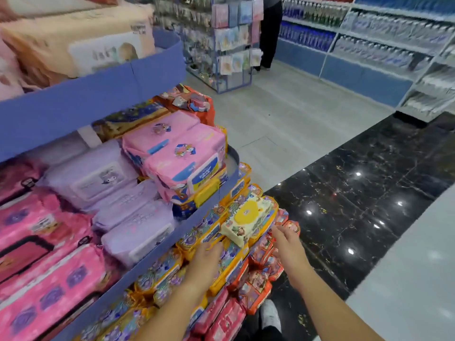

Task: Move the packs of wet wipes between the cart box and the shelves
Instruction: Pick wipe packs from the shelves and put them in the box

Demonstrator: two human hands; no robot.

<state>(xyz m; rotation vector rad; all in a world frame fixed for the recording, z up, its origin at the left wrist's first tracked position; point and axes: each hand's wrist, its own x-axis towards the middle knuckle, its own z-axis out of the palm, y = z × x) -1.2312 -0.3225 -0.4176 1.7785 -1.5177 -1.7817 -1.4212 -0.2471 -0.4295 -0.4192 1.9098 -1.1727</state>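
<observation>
2 hands: both reach to the outer end of the bottom shelf, as the head view shows it.
Left hand point(209, 252): palm down on the yellow-edged packs point(229, 269), fingertips at the cream pack's near edge. I cannot tell whether it grips anything.
Right hand point(286, 244): fingers apart and fairly straight, holding nothing, just beside the cream pack's right end and above the red packs point(261, 267).
Cream pack point(248, 217): wet wipes with a round yellow lid, lying flat and a little askew on top of the yellow-edged stack.
Upper tier: pink packs point(182, 153) and lilac packs point(110, 173) piled behind the blue shelf lip point(128, 279).
Cart box: not in sight.
Step, as I judge it: taking or squaring the cream pack on its stack.
Doing it well: bring the 2 palms to the pack's short ends, press evenly, and lift it level rather than drag it. The film wraps underneath look slick, so a sideways shove could send neighbours onto the black floor point(369, 193).
</observation>
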